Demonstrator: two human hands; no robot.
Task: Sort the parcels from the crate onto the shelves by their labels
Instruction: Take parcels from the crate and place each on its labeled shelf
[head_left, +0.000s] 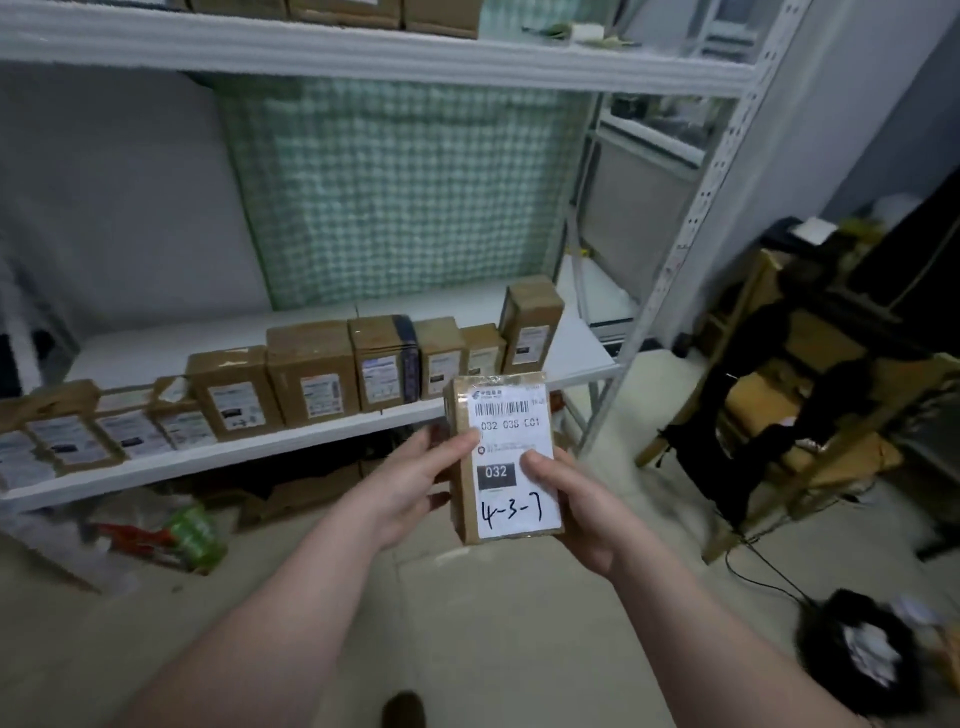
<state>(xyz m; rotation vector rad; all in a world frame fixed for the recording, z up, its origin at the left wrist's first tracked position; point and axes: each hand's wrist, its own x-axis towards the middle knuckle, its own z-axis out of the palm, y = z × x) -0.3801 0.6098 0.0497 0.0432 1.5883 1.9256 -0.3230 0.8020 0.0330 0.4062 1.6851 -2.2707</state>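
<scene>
Both forearms reach out from under the camera, and between them I hold one parcel (504, 457) upright in front of me, above the floor and just short of the lower shelf (291, 441). My left hand (410, 488) cups its left edge, thumb laid across the upper part of the label; my right hand (576, 504) carries it from the right and beneath, thumb pressed on the label beside the black block. So both hands are closed on the parcel, neither one free. I judge the grip is for reading rather than carrying: the printed face is turned square to my eyes, and the thumbs leave the writing clear.

It is a small brown cardboard box, taller than wide, wrapped in glossy tape. A white shipping label (514, 457) covers nearly the whole front: a barcode at the top, then "032 038" and a few characters I cannot read surely, a black block with "032", and "4-3-7" handwritten in dark marker at the bottom. That handwritten code is probably the shelf address I need to match.

Beyond the box, the lower shelf carries a row of standing parcels (311, 369), labels facing outward, packed side by side, with the tallest at the right end. Facing outward keeps each label readable from the aisle, I think. Loose wrappers and cardboard lie on the floor under it. Farther up, the upper shelf (363, 52) holds more boxes, seen only by their bottoms. I cannot see the crate for certain.
</scene>
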